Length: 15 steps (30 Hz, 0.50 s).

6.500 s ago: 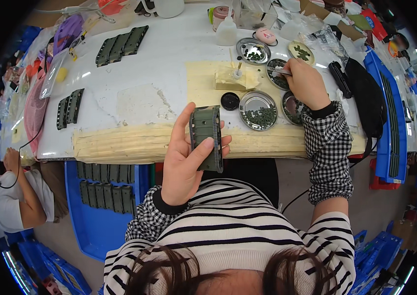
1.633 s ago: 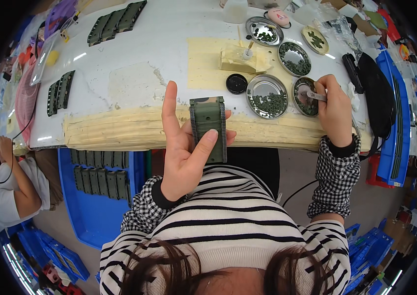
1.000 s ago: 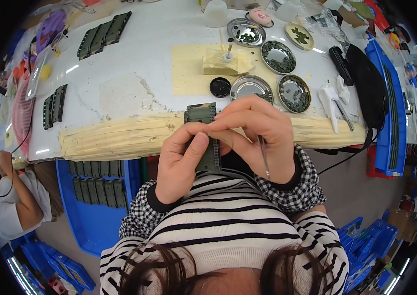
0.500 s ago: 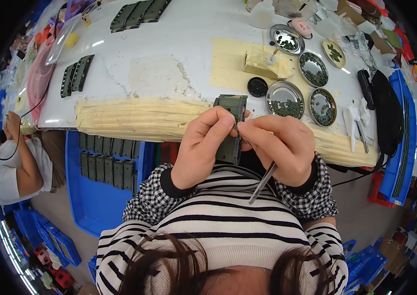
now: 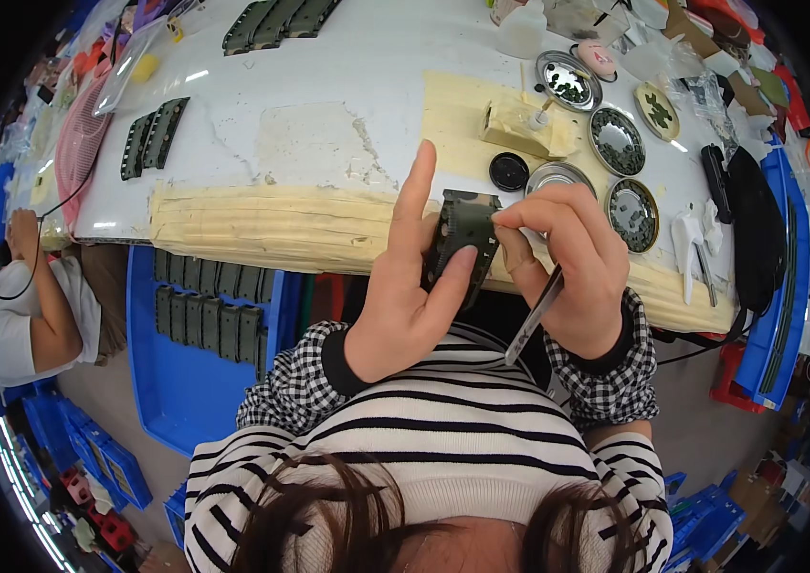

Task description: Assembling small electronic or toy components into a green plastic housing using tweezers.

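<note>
My left hand [image 5: 405,310] holds a dark green camouflage panel [image 5: 470,222], gently curved and with a toothed edge, above the table's front edge. Its thumb presses on the panel's face while the index finger points straight up, off the part. At the panel's right edge, the thumb and index fingertips of my right hand [image 5: 581,272] are close together; anything tiny between them is too small to make out. A pair of metal tweezers [image 5: 533,320] is tucked under that hand's other fingers, its end slanting down toward my striped top.
Round metal dishes [image 5: 618,140] of small dark green pieces stand to the right, beside a black lid [image 5: 509,172] and a yellow-wrapped block [image 5: 529,130]. Similar panels lie on the left [image 5: 154,138]. A blue crate [image 5: 185,382] holds rows of them. Another person [image 5: 37,306] sits at far left.
The panel has turned so its broad face shows and has shifted slightly right. My left index finger has lifted off it. My right hand has moved right, the tweezers still in it.
</note>
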### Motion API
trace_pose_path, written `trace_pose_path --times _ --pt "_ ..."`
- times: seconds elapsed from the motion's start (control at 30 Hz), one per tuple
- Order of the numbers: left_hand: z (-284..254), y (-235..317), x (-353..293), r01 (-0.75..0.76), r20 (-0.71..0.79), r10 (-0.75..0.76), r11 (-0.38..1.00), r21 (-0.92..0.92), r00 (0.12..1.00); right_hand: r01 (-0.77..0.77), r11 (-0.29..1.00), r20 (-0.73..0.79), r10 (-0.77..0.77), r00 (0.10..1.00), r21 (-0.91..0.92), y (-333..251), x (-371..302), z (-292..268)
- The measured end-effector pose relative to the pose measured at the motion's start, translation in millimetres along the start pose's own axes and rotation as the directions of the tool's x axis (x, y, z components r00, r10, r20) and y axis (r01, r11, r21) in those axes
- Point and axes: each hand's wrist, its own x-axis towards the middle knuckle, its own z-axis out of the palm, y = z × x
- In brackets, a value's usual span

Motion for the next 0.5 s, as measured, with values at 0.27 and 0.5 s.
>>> trace_pose_path --times 0.27,0.5 --pt "-7.6 2.1 -0.7 -0.133 0.108 0.099 0.912 0.388 0.989 0.073 0.993 0.061 -0.068 0.996 -0.097 0.2 5.8 4.9" --pt "-6.5 0.8 -0.8 -0.226 0.123 0.190 0.834 0.503 0.974 0.113 0.977 0.149 -0.086 0.985 -0.179 -5.5 7.7 -2.3"
